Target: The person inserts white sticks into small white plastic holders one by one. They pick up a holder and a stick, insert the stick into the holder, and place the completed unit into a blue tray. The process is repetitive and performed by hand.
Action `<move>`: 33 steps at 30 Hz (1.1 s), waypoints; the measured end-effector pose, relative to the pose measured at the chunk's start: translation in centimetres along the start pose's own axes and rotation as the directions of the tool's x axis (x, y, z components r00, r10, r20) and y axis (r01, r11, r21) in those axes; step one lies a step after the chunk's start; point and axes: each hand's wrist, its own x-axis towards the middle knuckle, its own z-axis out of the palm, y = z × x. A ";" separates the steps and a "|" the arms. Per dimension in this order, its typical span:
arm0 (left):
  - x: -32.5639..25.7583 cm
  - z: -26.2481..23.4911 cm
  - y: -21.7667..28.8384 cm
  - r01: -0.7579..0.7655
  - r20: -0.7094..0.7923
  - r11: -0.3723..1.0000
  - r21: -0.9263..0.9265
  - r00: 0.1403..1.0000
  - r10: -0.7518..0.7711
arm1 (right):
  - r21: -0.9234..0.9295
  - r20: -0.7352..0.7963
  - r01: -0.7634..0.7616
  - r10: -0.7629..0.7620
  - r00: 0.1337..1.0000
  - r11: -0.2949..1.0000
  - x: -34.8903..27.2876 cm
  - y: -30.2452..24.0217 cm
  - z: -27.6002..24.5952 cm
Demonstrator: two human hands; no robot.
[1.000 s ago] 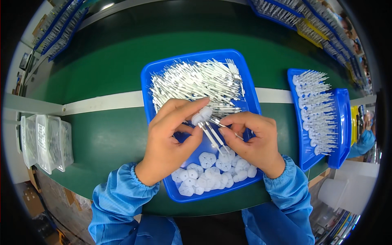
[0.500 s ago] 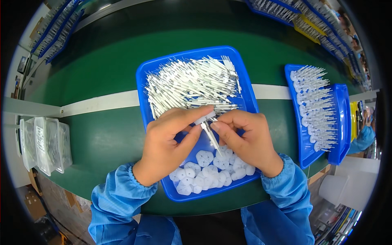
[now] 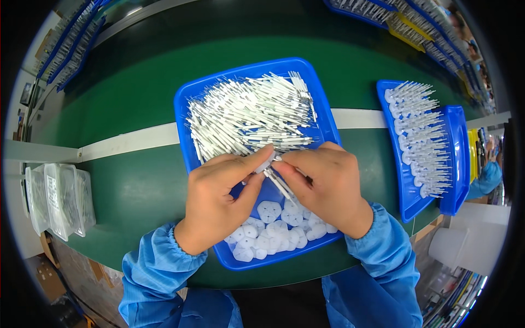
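My left hand (image 3: 213,199) pinches a small white plastic disc (image 3: 266,164) between thumb and fingers, over the middle of a blue tray (image 3: 180,117). Several thin white rods (image 3: 280,186) stick out of the disc, slanting down toward me. At the disc's right edge, my right hand (image 3: 331,186) is closed with its fingertips on a white rod, mostly hidden by the fingers. A thick pile of white rods with metal ends (image 3: 249,112) fills the tray's far half. Loose translucent white lobed discs (image 3: 273,236) lie in its near part.
To the right, a second blue tray (image 3: 406,202) holds rows of discs with upright rods (image 3: 424,145), beside another blue tray (image 3: 453,202). Clear plastic boxes (image 3: 60,197) stand at the left. Loaded racks (image 3: 410,30) rise at the back. Another person's blue sleeve (image 3: 488,177) shows far right.
Both hands have shifted slightly left with the disc, which is tilted more. My right fingertips have moved closer against it, covering more of the rod.
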 end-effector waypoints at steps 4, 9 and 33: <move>0.1 0.0 0.2 0.031 0.008 0.999 -0.041 1.000 -0.031 | 0.083 0.010 -0.030 0.030 1.000 0.996 0.1 0.4 0.2; 0.5 0.1 0.3 0.057 0.029 0.972 -0.229 0.998 -0.052 | 0.094 0.000 -0.097 0.097 0.995 0.991 0.1 -0.2 -0.4; 0.4 0.2 0.3 -0.282 -0.043 0.954 0.107 0.957 0.287 | 0.727 0.283 -0.345 0.198 0.938 0.594 -0.9 0.9 -0.5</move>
